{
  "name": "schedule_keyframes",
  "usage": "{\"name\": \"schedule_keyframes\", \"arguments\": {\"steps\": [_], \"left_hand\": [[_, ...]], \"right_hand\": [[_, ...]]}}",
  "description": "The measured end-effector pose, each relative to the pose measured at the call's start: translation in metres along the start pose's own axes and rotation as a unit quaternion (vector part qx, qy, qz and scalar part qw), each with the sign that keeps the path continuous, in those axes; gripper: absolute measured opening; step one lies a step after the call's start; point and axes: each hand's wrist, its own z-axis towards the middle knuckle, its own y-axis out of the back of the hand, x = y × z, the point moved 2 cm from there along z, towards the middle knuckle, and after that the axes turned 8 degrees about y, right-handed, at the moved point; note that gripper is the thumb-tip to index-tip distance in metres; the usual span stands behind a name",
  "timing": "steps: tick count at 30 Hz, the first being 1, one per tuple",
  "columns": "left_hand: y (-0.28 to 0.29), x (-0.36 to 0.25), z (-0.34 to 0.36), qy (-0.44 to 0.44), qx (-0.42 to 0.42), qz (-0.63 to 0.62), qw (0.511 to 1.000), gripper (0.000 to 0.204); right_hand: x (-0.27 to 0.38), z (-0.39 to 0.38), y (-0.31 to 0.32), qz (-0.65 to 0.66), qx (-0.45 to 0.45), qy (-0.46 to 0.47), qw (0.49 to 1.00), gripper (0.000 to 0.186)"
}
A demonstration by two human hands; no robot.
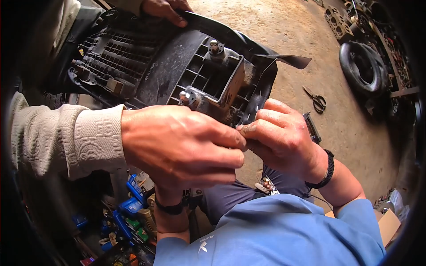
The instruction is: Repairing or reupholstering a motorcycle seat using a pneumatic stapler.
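Note:
Underside up, a black moulded seat base with a ribbed grid slants across the upper middle. Two metal-tipped studs stand on it beside a raised rectangular frame. At its near right edge my right hand is closed, thumb and index finger pinched together; what they hold is hidden. My left hand lies mostly behind another person's hand, which reaches in from the left in a beige sleeve. My left fingers cannot be made out. That person's other hand rests on the seat's far edge.
Black-handled scissors lie on the brown floor, right of the seat. A black tyre or tube stands near metal parts at the far right. Blue tools and containers crowd the lower left. A black flap sticks out from the seat.

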Motion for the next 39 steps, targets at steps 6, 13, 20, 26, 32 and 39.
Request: {"name": "schedule_keyframes", "arguments": {"steps": [6,13,20,26,32,39], "left_hand": [[0.003,0.008,0.001,-0.001,-0.018,0.055,0.998,0.02],[0.0,0.01,0.003,-0.038,0.014,0.066,0.997,0.017],[-0.006,-0.005,-0.001,0.016,0.026,0.166,0.986,0.009],[-0.01,-0.002,-0.001,0.08,-0.053,0.117,0.989,0.01],[-0.009,0.005,-0.003,0.05,-0.016,0.115,0.992,0.013],[-0.02,0.011,-0.005,0.051,-0.006,0.116,0.992,0.022]], "right_hand": [[0.002,0.002,0.004,-0.007,0.006,0.004,1.0,0.023],[0.0,0.001,0.0,0.009,-0.012,0.006,1.0,0.023],[-0.003,-0.001,0.002,0.017,-0.013,0.0,1.0,0.024],[-0.003,-0.003,-0.003,0.012,-0.026,0.004,1.0,0.023],[-0.001,-0.007,-0.003,0.022,-0.018,-0.012,1.0,0.023],[-0.002,-0.009,-0.006,0.018,-0.027,-0.015,0.999,0.023]]}}
